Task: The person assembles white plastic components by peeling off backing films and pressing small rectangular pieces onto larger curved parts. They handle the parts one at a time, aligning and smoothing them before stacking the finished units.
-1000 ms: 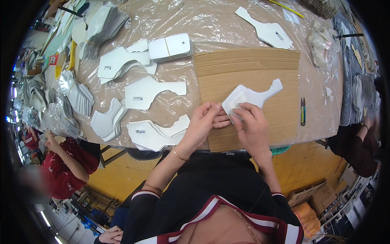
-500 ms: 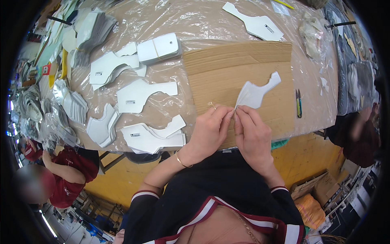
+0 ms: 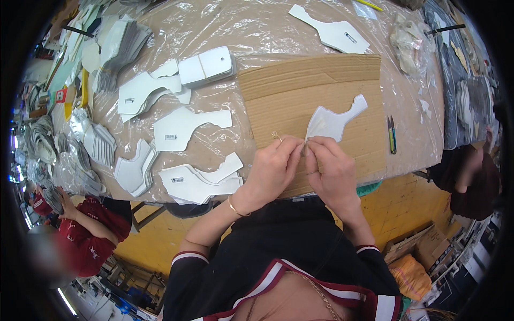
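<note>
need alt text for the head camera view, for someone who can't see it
Two bare hands, left hand and right hand, meet at the near end of a white cut-out piece lying on a cardboard sheet. The sheet lies on a plastic-covered table with stacks of similar white pieces to the left and small snips to the right.

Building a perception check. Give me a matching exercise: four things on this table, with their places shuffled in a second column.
Things:
1. white cut piece
2. snips
3. cardboard sheet
4. banded stack

Places:
A. flat on the plastic-covered table, under the hands
B. on the plastic just right of the cardboard
C. pinched at its near end by the left hand and right hand
D. on the plastic left of the cardboard's far corner

Pairs: 1-C, 2-B, 3-A, 4-D
</note>
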A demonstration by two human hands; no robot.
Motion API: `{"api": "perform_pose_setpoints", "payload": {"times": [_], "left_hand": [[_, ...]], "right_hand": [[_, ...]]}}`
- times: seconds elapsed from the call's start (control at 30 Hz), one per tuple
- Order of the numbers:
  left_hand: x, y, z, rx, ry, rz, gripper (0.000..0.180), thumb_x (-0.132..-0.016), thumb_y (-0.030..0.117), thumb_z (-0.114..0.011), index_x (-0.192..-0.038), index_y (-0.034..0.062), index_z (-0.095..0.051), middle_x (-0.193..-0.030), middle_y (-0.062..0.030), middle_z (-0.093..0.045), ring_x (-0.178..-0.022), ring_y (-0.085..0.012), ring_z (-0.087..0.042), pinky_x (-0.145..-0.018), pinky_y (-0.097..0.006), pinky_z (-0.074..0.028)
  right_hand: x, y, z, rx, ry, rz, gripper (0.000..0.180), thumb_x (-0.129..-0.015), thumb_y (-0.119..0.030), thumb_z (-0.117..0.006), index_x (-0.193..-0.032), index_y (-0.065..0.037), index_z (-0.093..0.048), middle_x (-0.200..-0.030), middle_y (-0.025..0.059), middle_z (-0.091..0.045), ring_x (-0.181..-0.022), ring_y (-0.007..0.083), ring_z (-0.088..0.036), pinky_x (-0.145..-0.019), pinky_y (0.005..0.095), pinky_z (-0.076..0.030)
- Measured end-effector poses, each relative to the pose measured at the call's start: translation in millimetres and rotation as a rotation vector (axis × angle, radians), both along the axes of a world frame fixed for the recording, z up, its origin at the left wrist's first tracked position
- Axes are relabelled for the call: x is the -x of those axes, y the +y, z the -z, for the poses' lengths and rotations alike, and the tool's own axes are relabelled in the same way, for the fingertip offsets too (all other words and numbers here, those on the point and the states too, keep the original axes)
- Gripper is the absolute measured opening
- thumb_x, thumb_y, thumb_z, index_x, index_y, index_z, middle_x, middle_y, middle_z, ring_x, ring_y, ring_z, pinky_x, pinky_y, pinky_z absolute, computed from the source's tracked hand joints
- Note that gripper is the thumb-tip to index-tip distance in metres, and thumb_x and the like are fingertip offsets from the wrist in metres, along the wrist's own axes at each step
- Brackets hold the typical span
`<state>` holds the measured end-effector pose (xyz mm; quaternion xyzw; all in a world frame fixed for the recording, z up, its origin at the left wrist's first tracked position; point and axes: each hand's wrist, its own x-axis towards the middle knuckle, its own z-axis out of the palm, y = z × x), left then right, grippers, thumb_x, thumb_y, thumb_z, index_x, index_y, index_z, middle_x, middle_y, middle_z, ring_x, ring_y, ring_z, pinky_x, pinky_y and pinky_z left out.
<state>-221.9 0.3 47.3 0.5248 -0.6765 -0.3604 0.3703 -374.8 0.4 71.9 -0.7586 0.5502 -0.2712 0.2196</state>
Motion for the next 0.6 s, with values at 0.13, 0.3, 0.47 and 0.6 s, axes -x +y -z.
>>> {"api": "perform_pose_setpoints", "payload": {"times": [0.13, 0.3, 0.47, 0.6], "left_hand": [[0.9, 0.3, 0.2, 0.025, -0.017, 0.0, 0.009, -0.089, 0.001, -0.065, -0.098, -0.0006, -0.064, -0.088, -0.016, -0.068, -0.076, -0.033, -0.066, -0.064, -0.038, -0.053], [1.5, 0.9, 1.7, 0.049, -0.069, 0.011, 0.011, -0.088, 0.0, -0.065, -0.099, 0.0001, -0.064, -0.09, -0.0149, -0.068, -0.075, -0.0324, -0.066, -0.063, -0.038, -0.054], [-2.0, 0.9, 5.3, 0.084, -0.116, 0.03, 0.013, -0.087, -0.001, -0.065, -0.1, 0.0007, -0.063, -0.093, -0.0133, -0.068, -0.074, -0.0314, -0.066, -0.061, -0.038, -0.054], [-3.3, 2.0, 7.2, 0.083, -0.126, 0.043, 0.014, -0.087, -0.001, -0.065, -0.101, 0.001, -0.063, -0.092, -0.0129, -0.067, -0.073, -0.0315, -0.066, -0.06, -0.038, -0.053]], "right_hand": [[0.4, 1.7, -0.5, -0.025, 0.031, 0.0, 0.019, -0.084, -0.006, -0.067, -0.101, 0.0, -0.064, -0.1, 0.0117, -0.064, -0.076, 0.0303, -0.067, -0.063, 0.0376, -0.054], [-1.4, 2.3, 0.2, -0.028, 0.053, -0.006, 0.016, -0.086, -0.006, -0.065, -0.1, -0.001, -0.064, -0.101, 0.0112, -0.064, -0.075, 0.0308, -0.067, -0.064, 0.0383, -0.054], [0.8, -1.5, 4.8, -0.08, -0.009, -0.017, 0.015, -0.086, -0.006, -0.065, -0.1, -0.001, -0.064, -0.101, 0.0107, -0.064, -0.076, 0.0314, -0.067, -0.064, 0.0388, -0.054], [0.9, -2.8, 6.2, -0.123, -0.047, -0.015, 0.014, -0.086, -0.006, -0.065, -0.1, -0.001, -0.064, -0.1, 0.0104, -0.065, -0.076, 0.0314, -0.067, -0.064, 0.0388, -0.054]]}}
